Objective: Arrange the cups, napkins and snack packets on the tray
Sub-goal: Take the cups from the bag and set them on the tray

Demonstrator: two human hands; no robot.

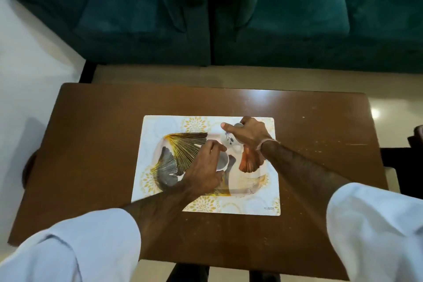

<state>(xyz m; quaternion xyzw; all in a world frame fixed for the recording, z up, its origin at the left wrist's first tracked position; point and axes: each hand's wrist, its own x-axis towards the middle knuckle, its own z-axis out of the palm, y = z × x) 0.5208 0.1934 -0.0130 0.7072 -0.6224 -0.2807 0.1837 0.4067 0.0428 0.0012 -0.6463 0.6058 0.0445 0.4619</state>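
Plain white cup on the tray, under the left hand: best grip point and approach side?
Grip the white cup around its side wall just below the rim, coming from the near-left. It looks tilted, mouth facing up and right, so the wall on that side is exposed, which is where the left hand wraps it. The right hand and patterned cup crowd the far-right side.

Tray (174, 158): oval-ish, pale with gold, grey and orange fan print, flat on the placemat at table centre. Cup A (222, 162): white, mid-tray, tilted with its mouth facing up-left, held in the left hand. Cup B (229, 140): white with blue motif, at the tray's far-right edge, gripped by the right hand, mostly hidden.
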